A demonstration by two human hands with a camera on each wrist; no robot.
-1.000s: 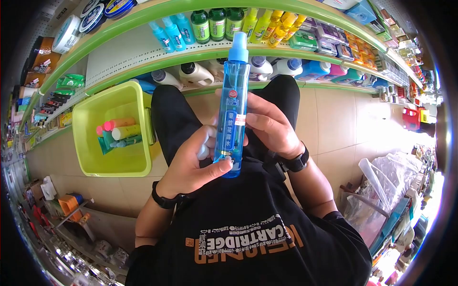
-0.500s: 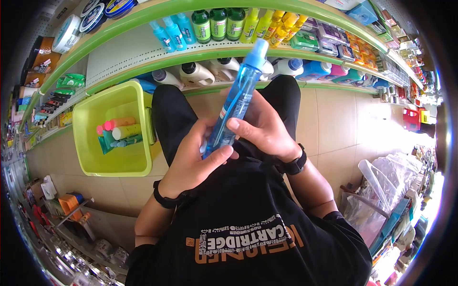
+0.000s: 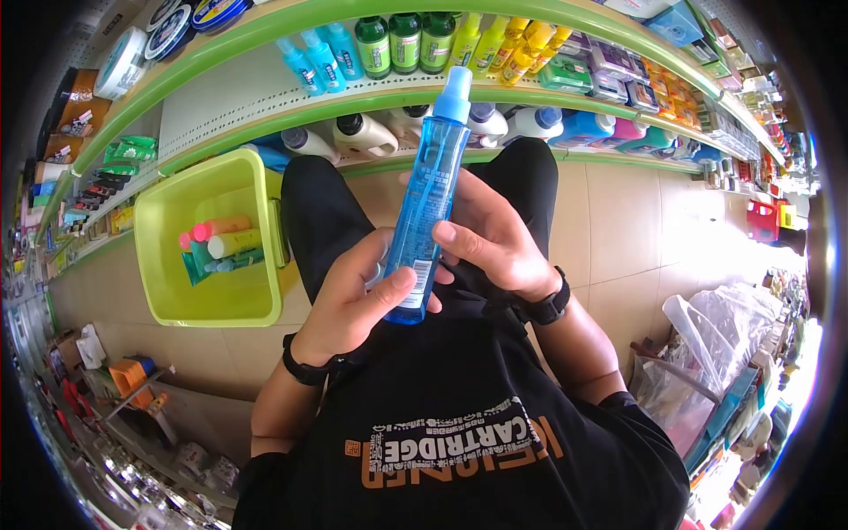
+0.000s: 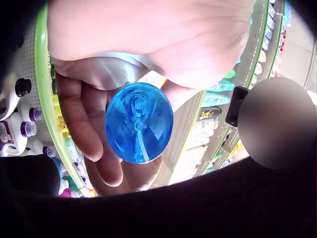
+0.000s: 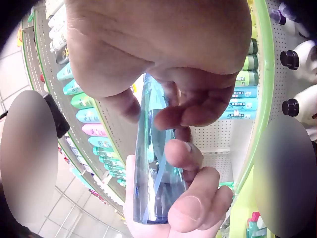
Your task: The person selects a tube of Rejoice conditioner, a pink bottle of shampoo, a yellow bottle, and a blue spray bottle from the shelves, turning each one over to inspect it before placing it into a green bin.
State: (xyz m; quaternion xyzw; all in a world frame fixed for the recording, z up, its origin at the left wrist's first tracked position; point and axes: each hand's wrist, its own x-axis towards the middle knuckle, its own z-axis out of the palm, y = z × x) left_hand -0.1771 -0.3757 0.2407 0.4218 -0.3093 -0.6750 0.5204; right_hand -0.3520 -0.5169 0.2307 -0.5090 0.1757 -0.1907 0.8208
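- The left hand [image 3: 344,300] was clamped on the lower part of a blue spray bottle [image 3: 422,212] — thumb across the front by a white barcode label [image 3: 417,284], fingers round behind.
- The right hand [image 3: 499,243] was closed round the bottle's middle, its thumb on the near side and its fingers behind.
- The bottle was held up between the two hands, in front of the black shirt [image 3: 459,371], leaning slightly, with its pale blue cap [image 3: 454,95] towards the shelves.
- On the upper shelf [image 3: 238,95] stood light blue bottles [image 3: 324,60], green bottles [image 3: 405,46] and yellow bottles [image 3: 527,51].
- Pale jugs [image 3: 364,137] with dark caps stood below that shelf.
- A yellow-green basket [image 3: 168,300] sat on the tiled floor, just beside the person's left leg — a few coloured tubes and bottles [image 3: 232,244] lay inside.
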